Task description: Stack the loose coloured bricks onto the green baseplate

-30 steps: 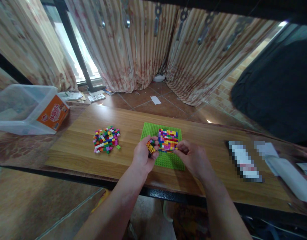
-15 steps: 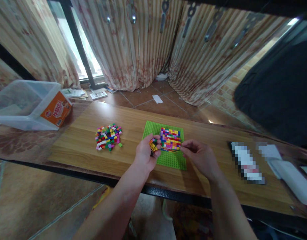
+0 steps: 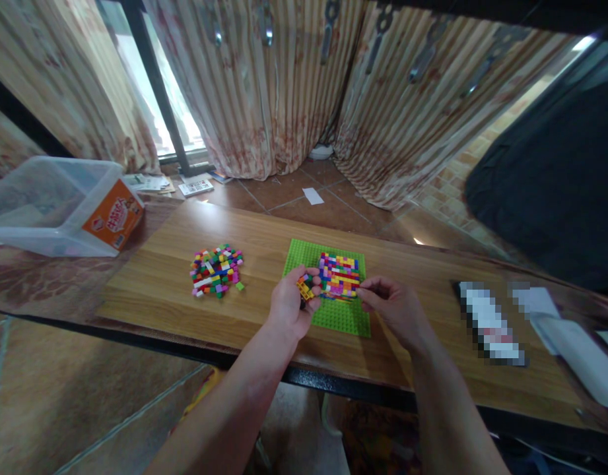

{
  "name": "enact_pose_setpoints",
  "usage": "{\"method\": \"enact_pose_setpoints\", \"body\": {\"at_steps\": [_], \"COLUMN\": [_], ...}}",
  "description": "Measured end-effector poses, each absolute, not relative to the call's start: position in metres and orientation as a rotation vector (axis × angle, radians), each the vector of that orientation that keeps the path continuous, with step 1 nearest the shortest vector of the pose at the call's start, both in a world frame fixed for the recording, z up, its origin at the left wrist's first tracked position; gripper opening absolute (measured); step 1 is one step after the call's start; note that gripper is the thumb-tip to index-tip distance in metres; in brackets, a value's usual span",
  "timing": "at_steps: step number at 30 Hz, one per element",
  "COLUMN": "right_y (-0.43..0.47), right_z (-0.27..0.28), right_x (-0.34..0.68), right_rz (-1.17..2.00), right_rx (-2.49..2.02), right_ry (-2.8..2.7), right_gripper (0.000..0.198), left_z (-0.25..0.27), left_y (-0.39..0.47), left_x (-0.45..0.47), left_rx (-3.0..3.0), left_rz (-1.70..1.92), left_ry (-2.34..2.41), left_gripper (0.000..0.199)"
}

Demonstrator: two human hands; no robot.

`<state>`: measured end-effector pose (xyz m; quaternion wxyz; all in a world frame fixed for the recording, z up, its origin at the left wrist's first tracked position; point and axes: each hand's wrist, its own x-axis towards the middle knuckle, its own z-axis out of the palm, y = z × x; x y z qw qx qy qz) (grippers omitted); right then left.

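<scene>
A green baseplate (image 3: 343, 322) lies on the wooden table with a block of many-coloured toy bricks (image 3: 339, 274) built up on it. My left hand (image 3: 290, 300) is cupped, palm up, over the plate's left side, its fingers curled round several loose bricks (image 3: 304, 287), yellow ones among them. At the right edge of the built block, my right hand (image 3: 390, 303) has thumb and forefinger pinched together. Whatever sits between those fingertips is too small to make out. A loose pile of mixed bricks (image 3: 217, 270) lies to the left of the plate.
A clear plastic bin (image 3: 61, 204) with an orange label stands at the far left. On the right of the table (image 3: 155, 284) lie a blurred-out dark-edged object (image 3: 489, 323) and a white object (image 3: 588, 359). Curtains (image 3: 264, 99) hang beyond the table.
The view has shifted very slightly. Both hands stay almost in place, the right one still pinching at the built block's right edge.
</scene>
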<state>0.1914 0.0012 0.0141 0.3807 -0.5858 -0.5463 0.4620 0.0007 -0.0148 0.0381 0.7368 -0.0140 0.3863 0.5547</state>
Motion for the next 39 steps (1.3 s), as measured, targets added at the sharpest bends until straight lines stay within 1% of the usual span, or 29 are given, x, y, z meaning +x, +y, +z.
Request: {"method": "enact_pose_setpoints", "body": {"at_steps": [9, 22, 30, 35, 39], "right_y": [0.000, -0.002, -0.002, -0.013, -0.018], "right_z": [0.010, 0.019, 0.028, 0.034, 0.039], "right_x": [0.192, 0.188, 0.176, 0.154, 0.143], "right_rz": [1.045, 1.044, 0.754, 0.547, 0.501], "right_rx": [-1.485, -1.493, -1.399, -1.213, -1.090], "right_ry": [-1.543, -1.485, -1.351, -1.588, -1.774], "right_gripper": [0.027, 0.027, 0.019, 0.011, 0.013], "left_z": [0.037, 0.038, 0.046, 0.047, 0.050], "left_y": [-0.015, -0.015, -0.015, -0.017, -0.018], "left_x": [0.001, 0.000, 0.001, 0.004, 0.005], "left_rx": [-0.020, -0.047, -0.099, -0.088, -0.057], "left_rz": [1.227, 1.255, 1.309, 1.250, 1.229], "left_ry": [0.858, 0.802, 0.577, 0.506, 0.517], "left_gripper": [0.019, 0.021, 0.024, 0.029, 0.031]}}
